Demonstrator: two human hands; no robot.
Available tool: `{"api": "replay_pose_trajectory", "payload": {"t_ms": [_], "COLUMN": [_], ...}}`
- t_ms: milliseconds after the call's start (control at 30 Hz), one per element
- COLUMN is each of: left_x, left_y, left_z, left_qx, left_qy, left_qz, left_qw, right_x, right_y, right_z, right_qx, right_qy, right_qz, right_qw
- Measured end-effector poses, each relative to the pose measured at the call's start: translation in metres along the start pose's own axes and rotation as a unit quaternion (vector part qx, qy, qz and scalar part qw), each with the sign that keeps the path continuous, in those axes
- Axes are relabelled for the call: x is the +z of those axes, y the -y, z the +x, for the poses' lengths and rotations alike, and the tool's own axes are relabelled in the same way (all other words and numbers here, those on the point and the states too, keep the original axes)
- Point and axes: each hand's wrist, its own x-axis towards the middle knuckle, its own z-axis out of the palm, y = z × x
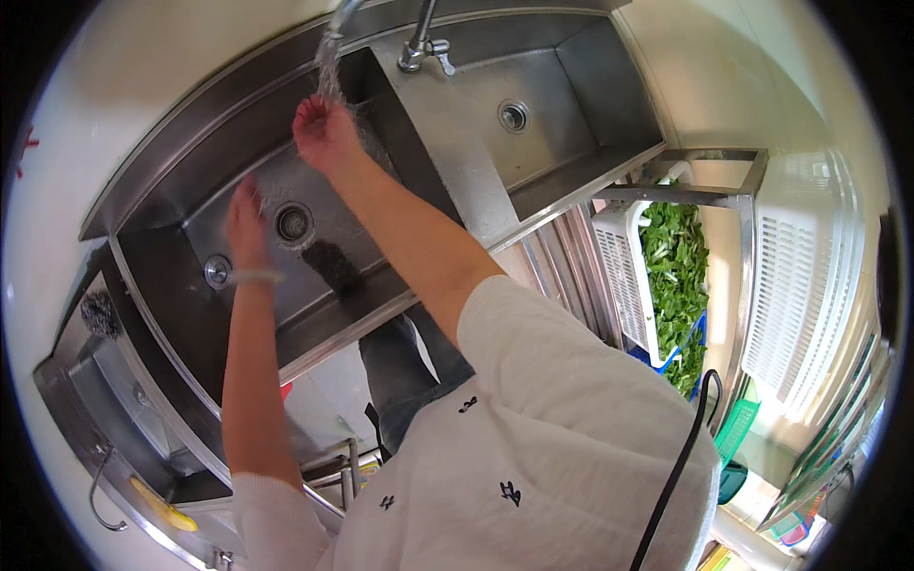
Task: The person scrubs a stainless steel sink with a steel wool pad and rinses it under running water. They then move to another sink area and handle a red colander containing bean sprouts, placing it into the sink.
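Observation:
Under the water stream [328, 64] from a tap [347, 13], my right hand [325, 135] is wet, cupped and loosely curled, with nothing seen in it. My left hand [248, 221] hovers lower over the same stainless steel sink basin [371, 207], blurred by motion; its fingers extend and it appears to hold nothing. A pale band [258, 276] circles the left wrist. Close to the left hand are the basin's drain [294, 225] and a round metal drain strainer [218, 272].
A second basin [543, 121] with a lever tap [426, 53] adjoins on the right. Beyond its front edge, a white plastic basket [628, 278] holds leafy greens [675, 278] beside a metal rack [746, 185]. At left are a steel-wool scourer [101, 314] and a yellow object [164, 505].

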Motion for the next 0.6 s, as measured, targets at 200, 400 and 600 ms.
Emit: {"api": "replay_pose_trajectory", "payload": {"t_ms": [200, 400, 600], "left_x": [0.136, 0.198, 0.159], "left_y": [-0.016, -0.042, -0.011], "left_z": [0.089, 0.136, 0.130], "left_qx": [-0.164, -0.212, -0.142], "left_qy": [0.125, 0.226, 0.446], "left_qz": [-0.341, -0.272, -0.382], "left_qw": [0.917, 0.911, 0.797], "right_x": [0.039, 0.134, 0.084], "right_y": [0.030, 0.064, 0.047], "right_z": [0.019, -0.021, -0.020], "right_qx": [-0.003, -0.271, -0.185], "right_qy": [0.036, -0.117, -0.100], "right_qz": [-0.041, -0.052, -0.284], "right_qw": [0.999, 0.954, 0.935]}}
